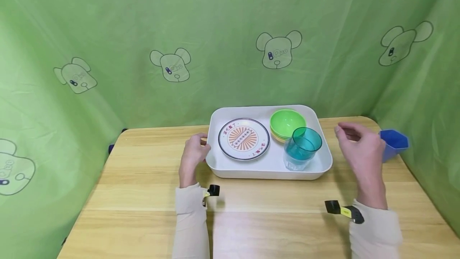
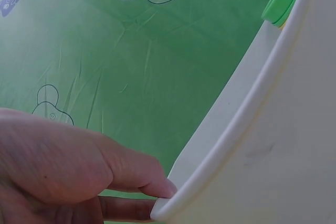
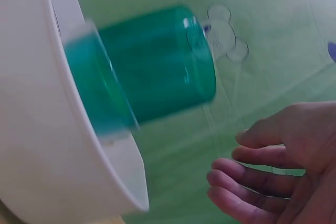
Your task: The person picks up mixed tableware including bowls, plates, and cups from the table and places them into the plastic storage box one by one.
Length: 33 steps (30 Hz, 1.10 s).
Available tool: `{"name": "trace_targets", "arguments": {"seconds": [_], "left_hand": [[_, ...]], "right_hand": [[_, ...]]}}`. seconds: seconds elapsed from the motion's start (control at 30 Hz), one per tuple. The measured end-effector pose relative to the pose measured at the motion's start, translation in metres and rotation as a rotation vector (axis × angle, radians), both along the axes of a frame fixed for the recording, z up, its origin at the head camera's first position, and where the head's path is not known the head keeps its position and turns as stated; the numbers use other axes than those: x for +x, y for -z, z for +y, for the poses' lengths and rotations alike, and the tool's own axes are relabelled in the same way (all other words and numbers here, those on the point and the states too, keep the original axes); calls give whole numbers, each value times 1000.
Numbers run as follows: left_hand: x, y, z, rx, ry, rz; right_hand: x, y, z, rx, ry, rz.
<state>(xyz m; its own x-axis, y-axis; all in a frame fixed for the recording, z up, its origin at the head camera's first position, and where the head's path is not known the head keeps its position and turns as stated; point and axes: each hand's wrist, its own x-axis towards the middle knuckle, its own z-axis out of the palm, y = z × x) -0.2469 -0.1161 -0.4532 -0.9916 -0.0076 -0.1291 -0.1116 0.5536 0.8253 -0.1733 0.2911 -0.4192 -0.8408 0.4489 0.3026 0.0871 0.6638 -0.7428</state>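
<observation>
A white tray (image 1: 267, 174) stands toward the back of the wooden table. My left hand (image 1: 194, 152) is at its left side; in the left wrist view, thumb and finger pinch the tray's rim (image 2: 231, 148). On the tray lie a white plate (image 1: 244, 139) with an orange ray pattern, stacked bowls with a green bowl (image 1: 287, 123) on top, and a teal cup (image 1: 303, 143) nested in a clear cup (image 1: 292, 164). My right hand (image 1: 363, 147) hovers beyond the tray's right end, holding nothing. Its loosely bent fingers (image 3: 257, 177) point toward the cups, apart from them.
A blue angular cup (image 1: 393, 144) stands near the table's right edge, partly behind my right hand. Green curtain (image 1: 223, 71) with bear-head prints hangs close behind and on both sides of the wooden table (image 1: 143, 171).
</observation>
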Motion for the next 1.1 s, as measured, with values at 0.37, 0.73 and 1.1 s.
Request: {"name": "trace_targets", "arguments": {"seconds": [0.37,0.73,1.1], "left_hand": [[0,1,-1,12,3,-22],[0,3,-3,28,1,-12],[0,2,-3,43,7,-15]], "right_hand": [[9,12,54,-177,271,48],[13,29,90,-290,450,-36],[9,41,105,-401,443,-184]]}}
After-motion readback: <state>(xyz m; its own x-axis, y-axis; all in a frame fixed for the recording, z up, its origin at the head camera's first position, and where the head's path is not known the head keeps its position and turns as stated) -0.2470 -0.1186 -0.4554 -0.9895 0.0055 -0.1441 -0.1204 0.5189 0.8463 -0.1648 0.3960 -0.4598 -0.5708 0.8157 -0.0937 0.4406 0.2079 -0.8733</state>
